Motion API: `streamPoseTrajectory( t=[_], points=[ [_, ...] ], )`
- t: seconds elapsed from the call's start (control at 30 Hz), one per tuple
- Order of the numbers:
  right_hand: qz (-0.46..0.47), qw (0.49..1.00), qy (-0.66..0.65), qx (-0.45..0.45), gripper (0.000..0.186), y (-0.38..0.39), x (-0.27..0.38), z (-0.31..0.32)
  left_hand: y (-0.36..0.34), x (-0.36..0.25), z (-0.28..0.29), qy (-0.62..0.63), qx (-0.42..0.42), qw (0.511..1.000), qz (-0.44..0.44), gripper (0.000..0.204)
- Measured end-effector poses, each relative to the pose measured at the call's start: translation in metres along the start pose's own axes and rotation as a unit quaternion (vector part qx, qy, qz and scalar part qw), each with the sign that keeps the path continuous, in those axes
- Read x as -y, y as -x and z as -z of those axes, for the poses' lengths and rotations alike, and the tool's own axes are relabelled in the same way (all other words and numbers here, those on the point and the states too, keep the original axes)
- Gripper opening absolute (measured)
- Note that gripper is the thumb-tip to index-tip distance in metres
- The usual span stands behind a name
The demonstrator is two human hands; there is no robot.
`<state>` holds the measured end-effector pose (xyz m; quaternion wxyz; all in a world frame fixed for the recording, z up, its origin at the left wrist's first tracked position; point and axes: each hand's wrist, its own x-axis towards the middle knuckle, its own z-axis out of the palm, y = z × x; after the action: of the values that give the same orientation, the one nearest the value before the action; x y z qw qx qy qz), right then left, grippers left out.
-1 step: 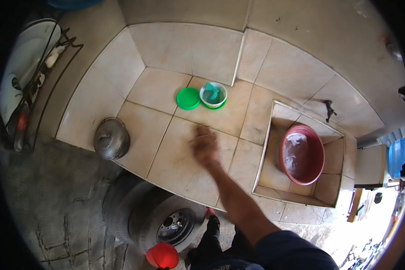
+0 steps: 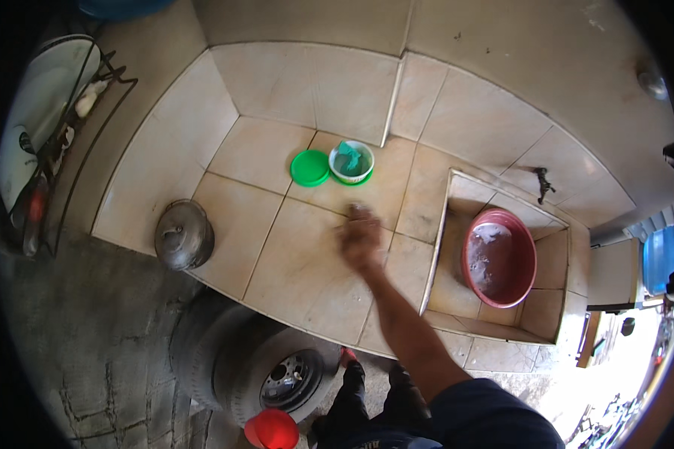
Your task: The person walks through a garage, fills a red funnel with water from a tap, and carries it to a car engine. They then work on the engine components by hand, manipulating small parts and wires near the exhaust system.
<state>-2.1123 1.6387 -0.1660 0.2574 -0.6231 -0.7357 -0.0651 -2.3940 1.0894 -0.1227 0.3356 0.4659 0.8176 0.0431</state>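
Note:
My right hand (image 2: 361,239) is over the tiled counter (image 2: 307,247), low against its surface, in front of a small white tub (image 2: 365,170). Its fingers look curled and are blurred; a pale bit shows at their tips, but what they hold I cannot make out. Inside the tub is a crumpled green cloth or scrubber (image 2: 348,153), and a green rim shows under it. Just left of the tub lies a round green lid (image 2: 309,168). My left hand is out of view.
A dented metal pot with a lid (image 2: 183,236) stands at the counter's left front edge. On the right, a reddish basin (image 2: 520,258) with suds sits in the tiled sink (image 2: 445,295) below a tap (image 2: 543,185). Under the counter are tyres (image 2: 240,374), near a red container (image 2: 273,429).
My right hand has shifted a little to the right across the tiles. The tub, lid, pot and basin keep their places; the view has moved slightly.

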Motion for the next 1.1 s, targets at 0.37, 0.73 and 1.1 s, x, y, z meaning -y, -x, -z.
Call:
streamPoseTrajectory(
  t=[0.37, 0.73, 1.1],
  points=[
    [-0.296, 0.915, 0.242, 0.132, 0.056, 0.003, -0.2, 0.051, -0.048, -0.019, -0.008, 0.029, -0.018, 0.999, -0.038, 0.036],
    [0.083, 0.955, -0.148, 0.243, 0.063, 0.127, 0.139, 0.061, -0.031, -0.026, 0.003, -0.043, 0.002, 0.995, -0.092, 0.035],
    [-0.151, 0.986, -0.003, 0.07, 0.058, 0.055, -0.082, 0.112, -0.012, 0.028, 0.032, -0.1, 0.022, 0.983, -0.151, 0.023]
  ],
)
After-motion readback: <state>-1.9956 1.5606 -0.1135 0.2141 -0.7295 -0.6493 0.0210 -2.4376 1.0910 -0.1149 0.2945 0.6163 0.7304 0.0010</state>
